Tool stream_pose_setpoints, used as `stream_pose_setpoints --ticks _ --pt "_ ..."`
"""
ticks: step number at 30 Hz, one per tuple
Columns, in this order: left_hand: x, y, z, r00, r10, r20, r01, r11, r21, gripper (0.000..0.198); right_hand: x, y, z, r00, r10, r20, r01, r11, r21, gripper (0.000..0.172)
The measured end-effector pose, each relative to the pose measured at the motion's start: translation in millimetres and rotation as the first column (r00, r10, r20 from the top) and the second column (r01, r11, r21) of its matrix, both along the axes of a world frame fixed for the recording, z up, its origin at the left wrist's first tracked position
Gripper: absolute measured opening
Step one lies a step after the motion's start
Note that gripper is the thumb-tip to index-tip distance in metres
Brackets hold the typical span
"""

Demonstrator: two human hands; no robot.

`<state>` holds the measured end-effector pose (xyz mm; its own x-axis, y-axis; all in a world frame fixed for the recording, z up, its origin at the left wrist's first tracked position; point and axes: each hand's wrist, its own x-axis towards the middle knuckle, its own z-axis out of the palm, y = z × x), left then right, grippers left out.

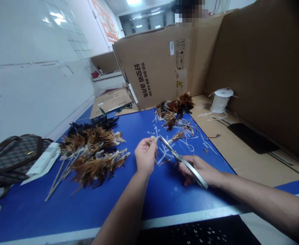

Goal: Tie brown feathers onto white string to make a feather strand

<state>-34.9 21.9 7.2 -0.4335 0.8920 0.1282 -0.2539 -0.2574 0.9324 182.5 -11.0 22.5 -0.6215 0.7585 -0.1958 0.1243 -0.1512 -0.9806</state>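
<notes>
My right hand (197, 170) is wrapped around the handles of a pair of scissors (175, 152), with the blades pointing up and left toward my other hand. The scissor tips are close to my left hand (146, 154), which pinches a small pale piece (153, 139) between thumb and fingers; its kind is too small to make out. Just beyond my hands lie cut strips of white string (164, 153) and a brown feather tuft (180, 134). Behind them sits a pile of brown and black feathers (176, 108).
Bundles of brown and black feathers (93, 146), some on sticks (56, 180), lie at left beside a patterned handbag (19, 158) and white papers (43, 160). Cardboard panels (162, 64) stand behind. At right are a white string spool (220, 100) and a black flat object (252, 137).
</notes>
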Motion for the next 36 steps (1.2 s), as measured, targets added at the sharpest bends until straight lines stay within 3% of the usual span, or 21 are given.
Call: stream_pose_setpoints --ticks 12,16,24,30,36 --pt "9.1 -7.2 -2.6 0.988 -0.122 -0.095 0.116 0.991 -0.068 0.038 -16.8 4.0 -12.1 0.994 -0.015 -0.104 0.002 0.992 -0.127 0.059" --pt "7.3 -5.4 -4.6 0.984 -0.124 -0.124 0.114 0.99 -0.086 0.035 -13.2 5.5 -18.9 0.999 -0.021 -0.05 0.016 0.994 -0.105 0.055" --pt "6.3 -4.4 -3.3 0.981 -0.152 -0.123 0.138 0.984 -0.115 0.038 -5.5 5.5 -9.7 0.998 -0.037 0.058 0.043 0.993 -0.106 0.054" --pt "5.3 -5.7 1.3 0.973 -0.167 -0.162 0.145 0.979 -0.14 0.038 -1.3 3.3 -10.6 0.999 -0.026 0.041 0.032 0.989 -0.147 0.053" --pt "11.0 -10.1 7.4 0.966 -0.172 -0.191 0.143 0.977 -0.16 0.037 0.0 5.1 -10.7 1.0 0.014 0.025 -0.012 0.996 -0.084 0.053"
